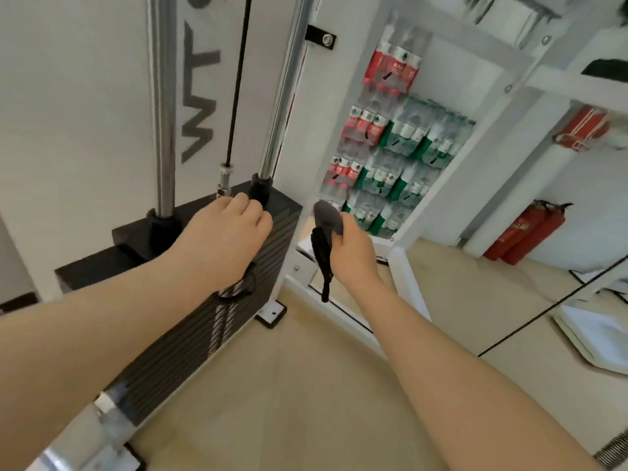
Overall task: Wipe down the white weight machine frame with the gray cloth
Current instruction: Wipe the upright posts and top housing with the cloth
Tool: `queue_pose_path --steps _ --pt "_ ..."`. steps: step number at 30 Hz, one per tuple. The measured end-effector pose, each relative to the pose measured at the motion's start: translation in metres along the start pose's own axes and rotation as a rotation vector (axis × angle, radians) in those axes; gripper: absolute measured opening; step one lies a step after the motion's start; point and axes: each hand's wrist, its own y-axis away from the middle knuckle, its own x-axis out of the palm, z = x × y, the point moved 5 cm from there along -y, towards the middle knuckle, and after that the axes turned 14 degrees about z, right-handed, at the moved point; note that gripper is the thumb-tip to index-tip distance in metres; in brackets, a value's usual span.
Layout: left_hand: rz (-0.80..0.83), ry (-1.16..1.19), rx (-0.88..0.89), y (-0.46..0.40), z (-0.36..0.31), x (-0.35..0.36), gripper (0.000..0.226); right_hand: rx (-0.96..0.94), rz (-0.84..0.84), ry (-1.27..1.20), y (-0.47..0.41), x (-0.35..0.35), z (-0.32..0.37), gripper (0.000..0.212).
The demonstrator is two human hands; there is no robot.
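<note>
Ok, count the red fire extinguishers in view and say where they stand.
2. Both fire extinguishers stand side by side on the floor at the right, against the white wall past the frame; more could be hidden behind that frame.

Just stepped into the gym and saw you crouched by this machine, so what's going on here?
A person is cleaning the white weight machine frame. The right hand grips a bunched gray cloth, with a black strap hanging below, held in front of the frame's lower right post; contact can't be confirmed. The left hand rests on top of the black weight stack, beside the chrome guide rods. Packs of bottled water are stacked behind.
</note>
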Motion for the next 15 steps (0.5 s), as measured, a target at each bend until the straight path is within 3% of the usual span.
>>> queue_pose_path --steps 7,15 --pt "-0.028 -0.073 -0.044 -0.034 -0.002 -0.025 0.052 -0.132 0.007 0.198 -0.046 -0.027 -0.002 0.012" --pt "-0.117 -0.158 -0.071 -0.078 0.018 -0.034 0.051 -0.327 -0.288 0.175 -0.098 -0.057 0.043 0.036"
